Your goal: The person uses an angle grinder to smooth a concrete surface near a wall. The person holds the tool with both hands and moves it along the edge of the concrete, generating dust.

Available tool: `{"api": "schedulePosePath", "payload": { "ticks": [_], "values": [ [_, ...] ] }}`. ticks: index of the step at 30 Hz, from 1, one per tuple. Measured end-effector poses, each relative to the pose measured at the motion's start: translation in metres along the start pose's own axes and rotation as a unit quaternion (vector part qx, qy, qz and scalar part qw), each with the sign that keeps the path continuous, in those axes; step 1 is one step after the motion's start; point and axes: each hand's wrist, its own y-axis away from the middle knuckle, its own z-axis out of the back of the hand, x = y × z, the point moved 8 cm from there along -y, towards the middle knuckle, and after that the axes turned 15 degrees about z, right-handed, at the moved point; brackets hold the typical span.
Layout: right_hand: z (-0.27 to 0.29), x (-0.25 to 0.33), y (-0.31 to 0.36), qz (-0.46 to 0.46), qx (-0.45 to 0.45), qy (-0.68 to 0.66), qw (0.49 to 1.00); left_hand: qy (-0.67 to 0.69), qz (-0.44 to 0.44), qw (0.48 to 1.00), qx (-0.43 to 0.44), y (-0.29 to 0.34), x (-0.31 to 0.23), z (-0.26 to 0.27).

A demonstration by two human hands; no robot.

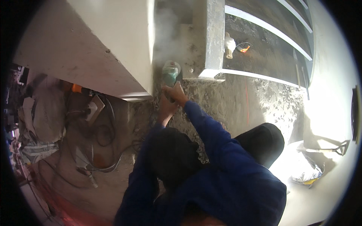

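Both of my hands are closed around a green angle grinder (170, 74), held out ahead of me between a pale wall and a concrete block. My left hand (167, 108) grips its rear part. My right hand (176, 93) wraps it farther forward, close to the green housing. A round disc edge shows beside the tool's head, near the concrete block (200, 56). Dust (166, 34) hangs in the gap beyond the grinder and blurs what lies there. My fingers partly hide the grinder's body.
A pale wall (113, 41) rises close on the left. Cables (109, 124), a trowel-like tool (94, 109) and sacks (45, 116) lie on the left floor. White metal bars (264, 26) stand at the far right. To the right are a shovel (328, 150) and a bag (307, 171).
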Motion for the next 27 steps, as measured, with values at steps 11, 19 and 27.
{"api": "schedulePosePath", "payload": {
  "ticks": [11,19,27],
  "values": [
    [0.001,0.035,0.085,0.036,-0.117,-0.127,0.984,-0.225,-0.026,0.972,-0.055,0.095,0.028,0.041],
    [-0.005,0.013,0.112,0.024,-0.095,-0.101,0.990,-0.157,0.097,0.983,0.022,0.114,0.048,0.044],
    [-0.009,0.009,0.131,-0.025,-0.074,-0.100,0.992,-0.136,0.136,0.980,0.045,0.115,0.056,0.042]
  ]
}}
